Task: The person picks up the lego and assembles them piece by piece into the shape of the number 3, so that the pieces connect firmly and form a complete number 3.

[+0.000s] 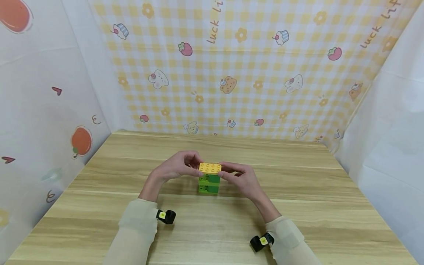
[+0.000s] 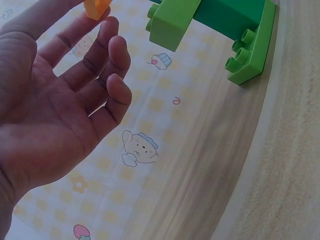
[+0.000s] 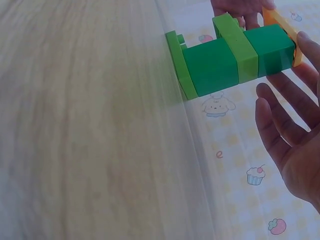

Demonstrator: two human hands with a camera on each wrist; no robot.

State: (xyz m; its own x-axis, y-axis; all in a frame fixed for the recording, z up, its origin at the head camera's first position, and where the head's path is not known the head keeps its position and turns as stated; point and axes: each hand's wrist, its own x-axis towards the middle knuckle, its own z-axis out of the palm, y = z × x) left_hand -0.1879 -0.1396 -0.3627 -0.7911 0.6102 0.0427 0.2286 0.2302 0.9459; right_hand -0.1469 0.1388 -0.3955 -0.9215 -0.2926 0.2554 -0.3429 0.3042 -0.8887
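A stack of toy building bricks stands upright on the wooden table. Its base is a light green plate with a dark green block on it. Above come another light green plate and a second dark green block. At the top lies a yellow studded plate, level over the upper block. My left hand pinches its left end between thumb and fingers. The right hand pinches the opposite end. Whether the yellow plate is pressed fully down, I cannot tell. Studs show on the left of both green plates.
The wooden table stretches around the stack. Behind it hangs a yellow checked cloth, with white cloth along the left side and more at the right. A small black camera sits on each sleeved wrist.
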